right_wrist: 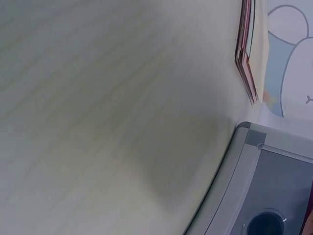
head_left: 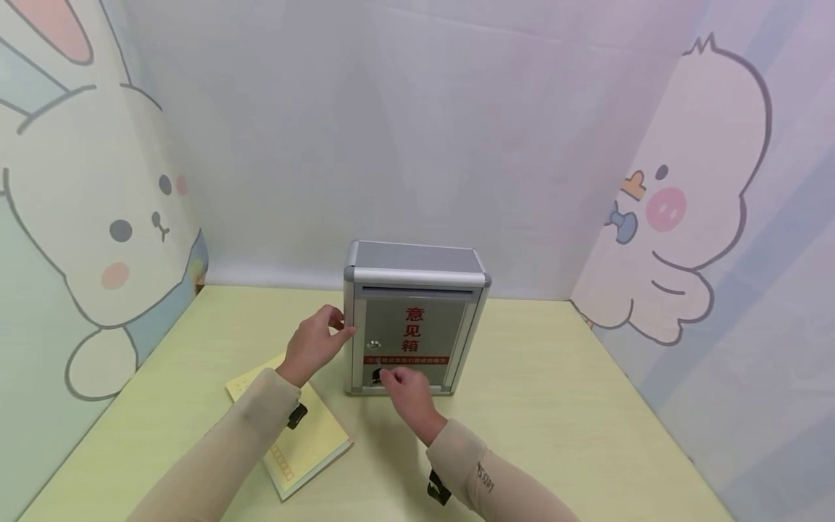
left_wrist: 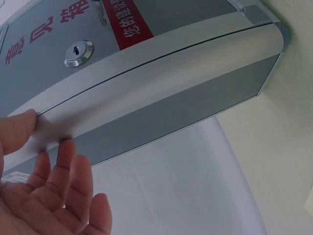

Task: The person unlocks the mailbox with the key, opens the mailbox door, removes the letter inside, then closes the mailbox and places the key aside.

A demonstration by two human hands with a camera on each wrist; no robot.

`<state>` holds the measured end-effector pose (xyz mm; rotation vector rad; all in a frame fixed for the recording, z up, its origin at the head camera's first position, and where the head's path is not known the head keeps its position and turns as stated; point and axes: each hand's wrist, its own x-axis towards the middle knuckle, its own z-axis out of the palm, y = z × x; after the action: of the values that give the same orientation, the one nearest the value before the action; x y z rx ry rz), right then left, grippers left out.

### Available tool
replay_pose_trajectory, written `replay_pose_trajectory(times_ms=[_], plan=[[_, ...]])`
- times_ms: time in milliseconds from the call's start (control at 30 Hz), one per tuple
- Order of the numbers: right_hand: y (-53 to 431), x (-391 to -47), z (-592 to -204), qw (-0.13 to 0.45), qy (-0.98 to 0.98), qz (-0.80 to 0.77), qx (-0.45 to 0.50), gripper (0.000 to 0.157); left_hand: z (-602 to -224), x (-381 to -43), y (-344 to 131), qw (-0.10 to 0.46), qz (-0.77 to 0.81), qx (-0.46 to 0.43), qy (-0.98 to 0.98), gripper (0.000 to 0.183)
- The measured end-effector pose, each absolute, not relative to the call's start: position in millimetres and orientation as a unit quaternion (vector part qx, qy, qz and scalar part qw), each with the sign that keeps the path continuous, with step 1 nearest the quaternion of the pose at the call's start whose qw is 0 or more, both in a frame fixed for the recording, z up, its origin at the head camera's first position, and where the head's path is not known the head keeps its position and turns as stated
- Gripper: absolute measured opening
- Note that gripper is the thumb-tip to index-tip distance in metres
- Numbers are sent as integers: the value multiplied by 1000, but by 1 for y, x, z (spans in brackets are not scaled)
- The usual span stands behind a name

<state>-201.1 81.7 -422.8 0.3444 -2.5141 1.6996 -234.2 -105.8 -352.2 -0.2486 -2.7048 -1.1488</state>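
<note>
A grey metal suggestion box point(head_left: 450, 326) with red lettering stands upright on the table. On its front is a silver lock point(left_wrist: 78, 53) with a bare keyhole. My left hand point(head_left: 316, 342) holds the box's left edge, thumb at the front frame and fingertips against the side. Just below the lock, my right hand point(head_left: 412, 395) pinches what looks like a small key point(head_left: 376, 375) with a dark head. Its metal part point(left_wrist: 101, 13) shows near the top of the left wrist view. Only a sliver of the right hand enters the right wrist view.
A stack of yellow envelopes point(head_left: 320, 431) lies on the table left of the box, partly under my left forearm. The pale yellow table point(head_left: 548, 406) extends to the right. Behind it hangs a white curtain point(head_left: 404, 145) with cartoon animals at both sides.
</note>
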Motion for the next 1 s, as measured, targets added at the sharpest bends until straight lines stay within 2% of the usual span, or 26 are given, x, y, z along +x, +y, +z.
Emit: replay_pose_trajectory(times_ms=[367,1000], plan=[[84,-205,-424,-8,-848,525,79,36,-351,-234,-108,100,-385,-89,-913,29],[94,-205,-430,-23,-877,474,70,39,-352,-235,-109,107,-382,-96,-913,27]])
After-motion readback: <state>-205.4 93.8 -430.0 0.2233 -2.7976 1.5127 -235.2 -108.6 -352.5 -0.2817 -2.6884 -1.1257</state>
